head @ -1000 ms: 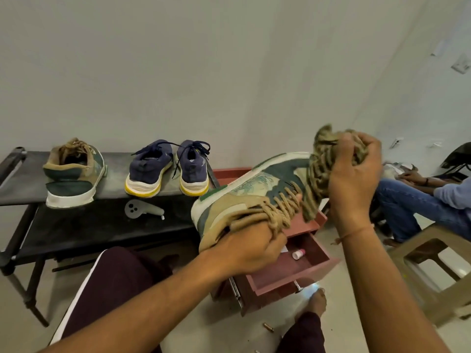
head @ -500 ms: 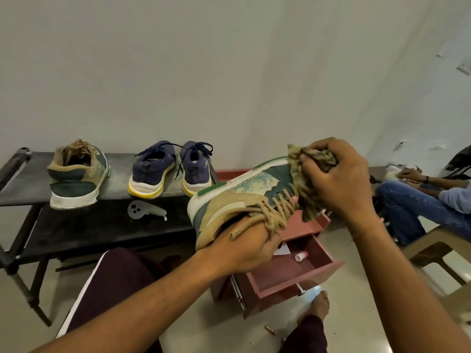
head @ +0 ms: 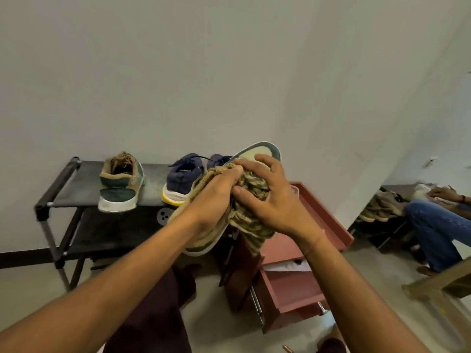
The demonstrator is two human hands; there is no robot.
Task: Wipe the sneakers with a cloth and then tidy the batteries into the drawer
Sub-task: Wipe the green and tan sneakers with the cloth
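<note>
A: Grips?
B: In left hand [head: 216, 189], clamped round the laces, held sneaker [head: 265, 152]; under right hand [head: 271, 200], clutched against it, cloth [head: 251, 221].
A: Edges, room?
B: Below right hand, open drawer [head: 293, 289]; left of both, black rack [head: 76, 189]; beyond, white wall [head: 229, 72].

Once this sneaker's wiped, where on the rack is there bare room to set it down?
Top shelf: a bare strip between the left rail and the tan sneaker, and a gap between it and the navy sneakers. The lower shelf is bare left of the grey tool. The right end is crowded with the navy sneakers.
</note>
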